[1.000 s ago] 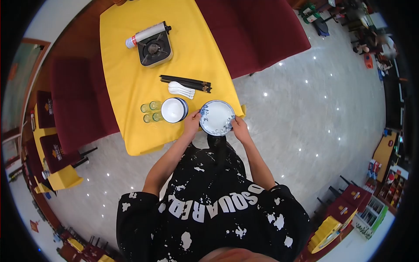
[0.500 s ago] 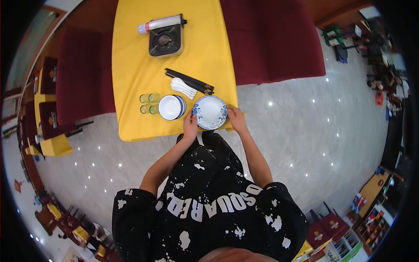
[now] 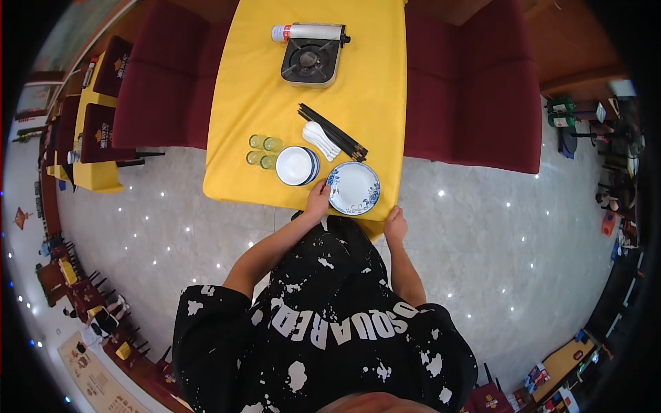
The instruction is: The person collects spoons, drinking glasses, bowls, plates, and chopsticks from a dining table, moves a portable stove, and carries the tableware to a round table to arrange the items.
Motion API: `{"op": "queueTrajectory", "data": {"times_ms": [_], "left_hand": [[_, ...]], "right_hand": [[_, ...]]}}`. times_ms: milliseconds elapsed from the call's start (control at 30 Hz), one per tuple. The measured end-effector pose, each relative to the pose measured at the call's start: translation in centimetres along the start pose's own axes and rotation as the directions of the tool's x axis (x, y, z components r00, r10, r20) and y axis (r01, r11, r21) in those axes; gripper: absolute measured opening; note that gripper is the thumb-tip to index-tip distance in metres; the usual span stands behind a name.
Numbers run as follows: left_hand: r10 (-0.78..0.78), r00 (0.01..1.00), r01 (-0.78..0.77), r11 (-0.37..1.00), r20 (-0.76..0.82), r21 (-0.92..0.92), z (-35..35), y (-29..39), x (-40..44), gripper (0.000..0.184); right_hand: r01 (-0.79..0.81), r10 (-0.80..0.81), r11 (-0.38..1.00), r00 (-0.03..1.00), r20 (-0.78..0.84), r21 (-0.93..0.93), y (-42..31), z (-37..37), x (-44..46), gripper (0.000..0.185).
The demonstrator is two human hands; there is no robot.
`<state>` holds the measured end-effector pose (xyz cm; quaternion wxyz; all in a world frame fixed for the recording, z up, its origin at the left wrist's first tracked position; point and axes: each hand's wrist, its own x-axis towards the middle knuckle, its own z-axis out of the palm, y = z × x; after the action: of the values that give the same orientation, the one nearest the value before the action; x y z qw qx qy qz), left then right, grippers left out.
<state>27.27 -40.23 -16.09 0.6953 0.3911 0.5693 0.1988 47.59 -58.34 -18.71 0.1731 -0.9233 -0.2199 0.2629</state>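
A white plate (image 3: pixel 354 188) with blue flowers lies near the front right corner of the yellow tablecloth (image 3: pixel 241 180). My left hand (image 3: pixel 318 199) is closed at the plate's left rim, fingers partly hidden. At the cloth's front right corner, my right hand (image 3: pixel 396 226) is curled on the tablecloth edge, apart from the plate. Left of the plate stands a stack of white bowls (image 3: pixel 295 166) with blue outsides. Several green-tinted glasses (image 3: pixel 268 160) are grouped farther left. Behind the plate rest white spoons (image 3: pixel 320 140) beside a bundle of black chopsticks (image 3: pixel 337 134).
A portable gas stove (image 3: pixel 310 62) with a canister (image 3: pixel 279 33) sits toward the table's far end. Dark red benches flank the table, one left (image 3: pixel 162 82) and one right (image 3: pixel 468 89). Grey tiled floor (image 3: pixel 475 227) surrounds my legs. Other tables and seated people appear lower left.
My right hand has left the plate's right rim and moved down to the tablecloth corner. My left hand stays at the plate. The view has shifted, so the table appears farther right.
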Motion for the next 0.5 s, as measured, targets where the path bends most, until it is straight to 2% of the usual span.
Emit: {"op": "queueTrajectory", "data": {"times_ms": [33, 133, 200, 233, 267, 433, 500], "left_hand": [[0.046, 0.999, -0.046, 0.999, -0.009, 0.006, 0.0, -0.7, 0.1, 0.037], [0.003, 1.0, -0.003, 1.0, -0.004, -0.029, -0.1, -1.4, 0.5, 0.034], [0.029, 0.999, -0.028, 1.0, -0.044, 0.007, 0.3, -2.3, 0.9, 0.034], [0.041, 0.997, -0.04, 0.999, -0.063, 0.028, 0.2, -2.9, 1.2, 0.034], [0.076, 0.997, -0.072, 0.985, -0.025, 0.157, -0.1, -3.4, 1.7, 0.037], [0.036, 0.997, -0.034, 0.999, -0.065, 0.036, 0.6, -2.3, 1.0, 0.036], [0.018, 0.999, -0.017, 1.0, -0.045, 0.017, 0.5, -2.1, 0.9, 0.037]], "right_hand": [[0.03, -0.029, 0.998, 0.999, 0.028, -0.049, 0.6, -0.6, 0.1, 0.051], [0.09, -0.089, 0.991, 0.996, 0.018, -0.096, 1.5, -1.1, 0.7, 0.047], [0.122, -0.121, 0.985, 0.993, 0.015, -0.121, 1.8, -1.2, 1.2, 0.046], [0.137, -0.136, 0.982, 0.991, 0.015, -0.133, 1.9, -1.1, 1.3, 0.045], [0.141, -0.139, 0.98, 0.99, 0.022, -0.139, 1.9, -1.0, 1.5, 0.046], [0.103, -0.094, 0.974, 0.994, 0.051, -0.203, 1.9, -0.9, 2.0, 0.042], [0.053, -0.057, 0.991, 0.998, -0.026, -0.126, 2.3, -0.7, 2.0, 0.037]]}}
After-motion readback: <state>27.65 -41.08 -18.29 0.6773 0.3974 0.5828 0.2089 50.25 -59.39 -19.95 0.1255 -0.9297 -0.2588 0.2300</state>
